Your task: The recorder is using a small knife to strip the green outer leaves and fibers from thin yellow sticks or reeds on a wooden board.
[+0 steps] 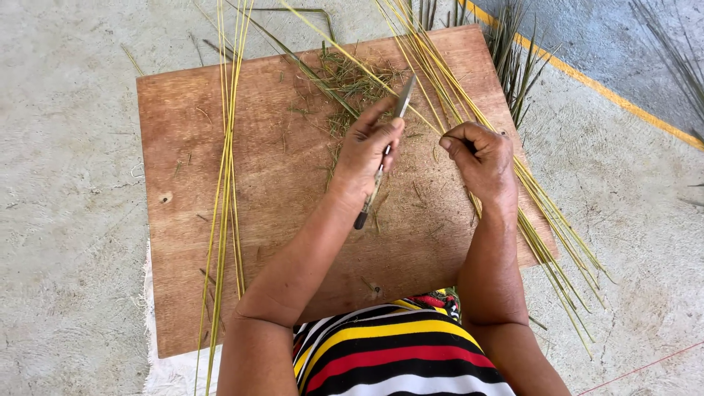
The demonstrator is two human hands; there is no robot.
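My left hand (pixel 370 150) grips a small knife (pixel 383 158) over the middle of a brown wooden board (pixel 220 110); its blade points up and away, its dark handle end pokes out below my palm. My right hand (pixel 480 158) is closed on a thin yellow-green strip (pixel 352 59) that runs from my fingers up to the far left, crossing under the knife blade. Both hands hover close together above the board.
A bundle of long yellow strips (pixel 224 191) lies along the board's left side. More strips (pixel 546 227) lie across the right edge onto the concrete floor. Green shavings (pixel 352 84) litter the far part of the board. Striped cloth (pixel 396 352) covers my lap.
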